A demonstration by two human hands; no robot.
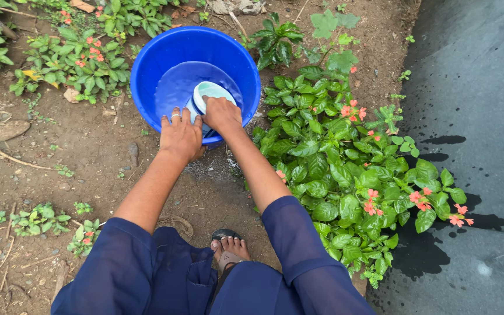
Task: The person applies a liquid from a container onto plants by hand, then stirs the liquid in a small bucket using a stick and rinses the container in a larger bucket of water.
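Right hand point(221, 114) closed in a grip on pale mug point(208, 93) inside blue bucket point(147, 64); left hand point(181, 135) grips its rim

A garden bed outdoors: bare soil point(88, 151) strewn with twigs and pebbles, low plants point(345, 175) bearing orange-pink flowers point(372, 207), and a wet dark paved strip point(473, 116) running along the right edge.
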